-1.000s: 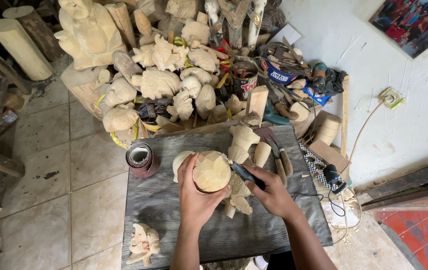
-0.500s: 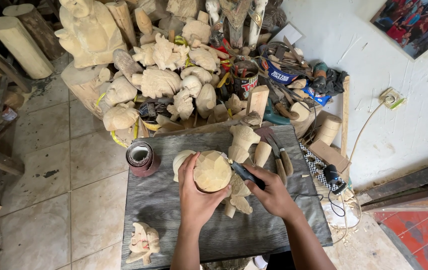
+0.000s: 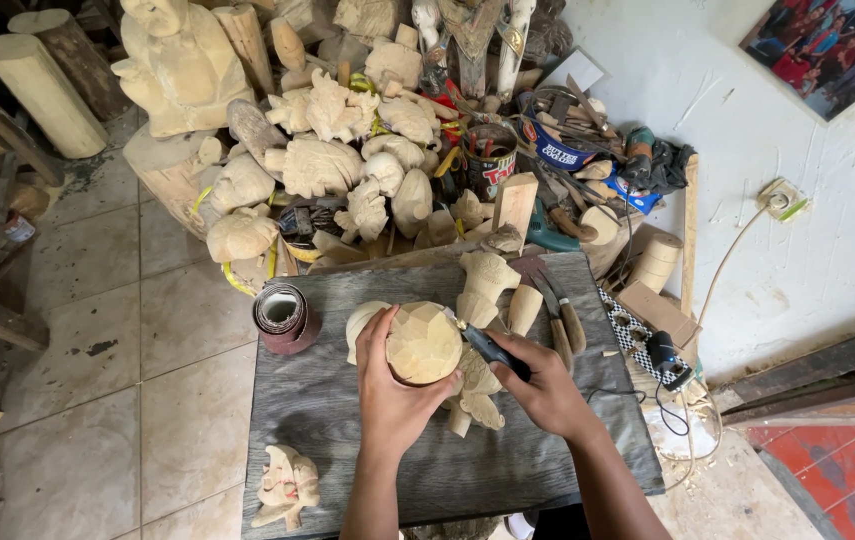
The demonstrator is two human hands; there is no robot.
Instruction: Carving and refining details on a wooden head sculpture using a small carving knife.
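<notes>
Room: a woodcarving workshop is seen from above, with a tiled floor point(image 3: 177, 330) and a white wall point(image 3: 797, 200) on the right
Tabletop: a dark grey wooden tabletop point(image 3: 347, 420) is set in the middle of the view, with a heap of pale carved figures point(image 3: 327, 160) piled behind its far edge
Wood block: a rounded, faceted block of pale wood point(image 3: 424, 343) is held upright near the middle of the tabletop, its cut top turned toward the camera
Left hand: the left hand point(image 3: 387, 395) is brought up from below, the forearm nearly vertical in the view; its grip is closed around the near side of the block, thumb laid up the left flank, fingers wrapped under
Right hand: the right hand point(image 3: 547, 390) is brought in from the lower right, wrist bent inward; its grip is shut on a dark-handled carving tool point(image 3: 487, 345), whose tip is laid against the right edge of the block
Nearby: unfinished carvings point(image 3: 482, 285) are stood just behind the block, chisels point(image 3: 562, 315) are laid to the right, and a roll of sandpaper point(image 3: 285, 317) is placed at the left edge
Front corner: a small carved piece point(image 3: 285, 487) is lain well apart from the hands
</notes>
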